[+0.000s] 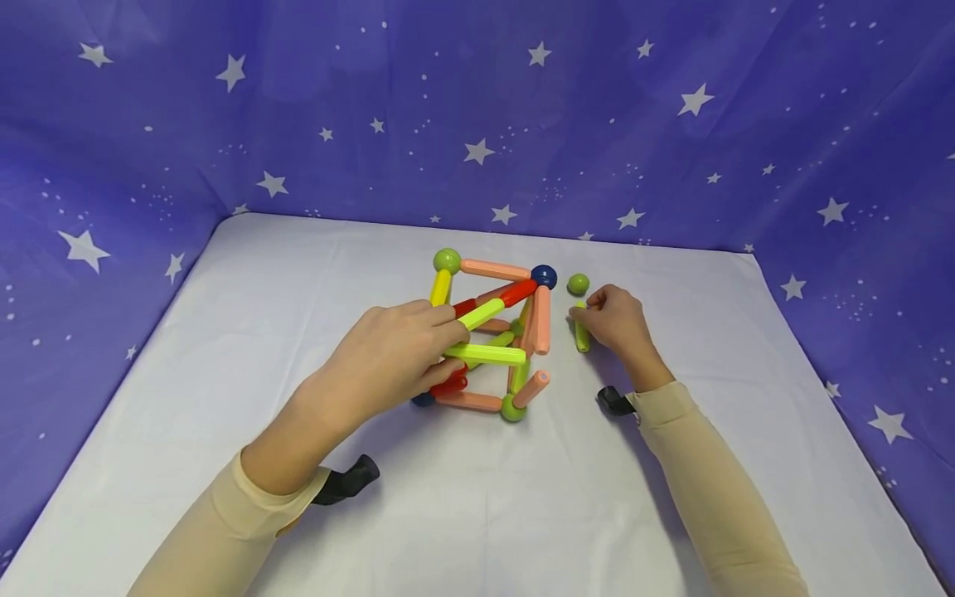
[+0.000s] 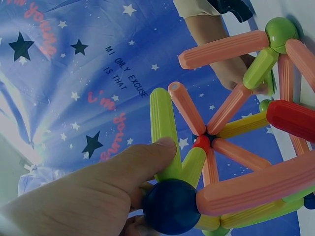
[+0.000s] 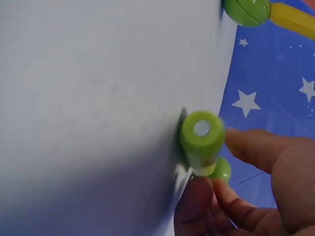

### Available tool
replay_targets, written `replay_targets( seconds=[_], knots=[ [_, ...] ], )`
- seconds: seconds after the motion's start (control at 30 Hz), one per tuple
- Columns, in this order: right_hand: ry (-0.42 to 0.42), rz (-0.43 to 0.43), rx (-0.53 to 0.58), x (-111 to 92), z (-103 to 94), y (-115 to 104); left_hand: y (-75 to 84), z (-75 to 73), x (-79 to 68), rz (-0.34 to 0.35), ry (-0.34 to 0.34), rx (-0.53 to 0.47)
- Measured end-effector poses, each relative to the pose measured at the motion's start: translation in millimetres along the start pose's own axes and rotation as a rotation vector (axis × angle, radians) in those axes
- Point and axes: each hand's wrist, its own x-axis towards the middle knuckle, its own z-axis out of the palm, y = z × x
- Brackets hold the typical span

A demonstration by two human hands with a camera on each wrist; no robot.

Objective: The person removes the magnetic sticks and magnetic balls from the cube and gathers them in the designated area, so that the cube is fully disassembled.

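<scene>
A frame of magnetic rods and balls stands on the white cloth, with pink, red, yellow and green rods. At its upper part my left hand (image 1: 391, 352) grips a yellow-green rod (image 2: 163, 118); the thumb presses its side, and the fingers curl behind the dark blue ball (image 2: 171, 206) at its base. The rod's other end is free. To the right of the frame, my right hand (image 1: 618, 319) pinches a short green rod (image 1: 582, 333) between thumb and fingers, low over the cloth. A loose green ball (image 1: 578, 284) lies just beyond that rod.
Another blue ball (image 1: 544, 277) and a green ball (image 1: 448, 261) form far corners of the frame. From a near green ball (image 1: 513, 408) a pink rod (image 1: 532, 389) sticks up with a free end. A purple star-printed cloth (image 1: 477, 108) hangs behind the white table (image 1: 522, 514).
</scene>
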Motion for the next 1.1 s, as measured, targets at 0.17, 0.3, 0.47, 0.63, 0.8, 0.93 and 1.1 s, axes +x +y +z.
replay_targets(
  seconds=[0.17, 0.3, 0.47, 0.63, 0.8, 0.93, 1.1],
  knots=[
    [0.090, -0.104, 0.007, -18, -9.6, -3, -0.2, -0.8, -0.1, 0.002, -0.005, 0.007],
    [0.158, -0.200, 0.043, -45, -23.1, -18, 0.0, -1.4, -0.4, -0.004, -0.012, 0.014],
    [0.256, -0.309, 0.109, -88, -40.3, -48, 0.0, -1.3, 0.3, -0.002, -0.010, 0.012],
    [0.231, -0.638, 0.163, -125, -45.5, -77, -0.6, -1.3, 0.6, -0.013, -0.016, 0.004],
    [0.103, -0.967, -0.012, -143, -31.2, -103, -1.5, -4.2, -0.4, -0.020, -0.008, -0.012],
    [0.136, -1.063, -0.159, -148, -14.9, -112, -1.1, -7.0, -2.8, -0.024, -0.017, -0.037],
    [0.134, -1.093, -0.173, -152, -7.3, -110, -1.1, -10.1, -5.8, -0.054, -0.063, -0.103]
  ],
)
